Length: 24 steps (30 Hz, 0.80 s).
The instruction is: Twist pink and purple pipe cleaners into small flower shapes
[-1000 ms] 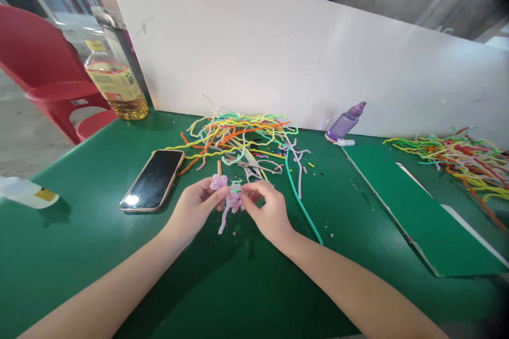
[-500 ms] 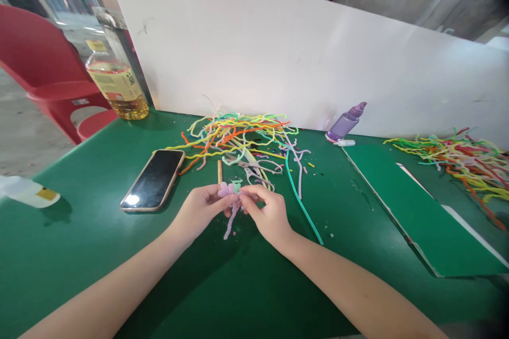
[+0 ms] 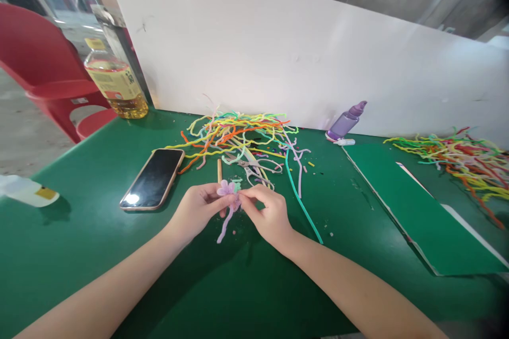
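Observation:
A small purple pipe-cleaner flower [image 3: 226, 188] with a bit of light green beside it is pinched between both hands. My left hand [image 3: 201, 206] is closed on its left side, thumb and fingers together. From the right, my right hand [image 3: 267, 211] grips it with thumb and forefinger. One fuzzy purple stem end [image 3: 225, 226] hangs below the fingers, slanting down to the left. Just behind the hands lie scissors [image 3: 254, 168] and a thin wooden stick [image 3: 219, 170]. The fingers cover part of the flower.
A pile of colourful pipe cleaners [image 3: 238, 130] lies behind, a phone [image 3: 153, 179] at left, an oil bottle [image 3: 117, 85] at back left. A purple glue bottle [image 3: 345, 122], a green board [image 3: 421, 206] and more pipe cleaners [image 3: 473, 161] are at right.
The purple stem end has swung a little to the left and the flower has turned slightly. Both hands keep their hold in nearly the same place.

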Tool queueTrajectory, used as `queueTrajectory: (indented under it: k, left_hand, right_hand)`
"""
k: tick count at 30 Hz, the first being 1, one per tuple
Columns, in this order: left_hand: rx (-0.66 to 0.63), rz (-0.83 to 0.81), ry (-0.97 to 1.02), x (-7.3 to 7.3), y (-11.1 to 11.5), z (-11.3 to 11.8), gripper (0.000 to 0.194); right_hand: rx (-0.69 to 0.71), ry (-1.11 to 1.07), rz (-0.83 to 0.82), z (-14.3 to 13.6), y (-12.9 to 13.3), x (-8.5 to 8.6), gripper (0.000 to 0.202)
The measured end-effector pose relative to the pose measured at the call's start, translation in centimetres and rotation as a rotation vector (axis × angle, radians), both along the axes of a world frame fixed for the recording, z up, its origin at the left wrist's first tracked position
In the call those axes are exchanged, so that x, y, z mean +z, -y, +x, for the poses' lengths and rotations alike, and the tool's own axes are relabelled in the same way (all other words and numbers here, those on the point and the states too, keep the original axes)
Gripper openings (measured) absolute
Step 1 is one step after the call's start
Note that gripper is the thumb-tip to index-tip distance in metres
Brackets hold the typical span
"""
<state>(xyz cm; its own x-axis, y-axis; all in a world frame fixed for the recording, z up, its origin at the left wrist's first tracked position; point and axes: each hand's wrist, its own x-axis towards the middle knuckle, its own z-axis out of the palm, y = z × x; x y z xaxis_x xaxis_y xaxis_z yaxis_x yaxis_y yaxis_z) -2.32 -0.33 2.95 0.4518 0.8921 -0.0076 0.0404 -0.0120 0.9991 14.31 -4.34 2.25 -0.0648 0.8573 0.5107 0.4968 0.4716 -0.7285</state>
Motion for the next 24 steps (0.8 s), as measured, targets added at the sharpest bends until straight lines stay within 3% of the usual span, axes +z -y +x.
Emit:
queueTrajectory:
  k: [10, 18, 24]
  left_hand:
    - [-0.098, -0.062, 0.006, -0.65, -0.1, 0.1, 0.016]
    - [0.08, -0.013, 0.014, -0.18, 0.06, 0.27, 0.015]
    - [0.13, -0.007, 0.026, -0.64, -0.14, 0.28, 0.015]
  right_hand:
    - [-0.023, 0.08, 0.005, -0.02, 0.07, -0.39, 0.013]
    - [-0.111, -0.109, -0.104, -0.17, -0.49, -0.34, 0.01]
    - [-0.039, -0.199, -0.208, -0.4, -0.47, -0.41, 0.003]
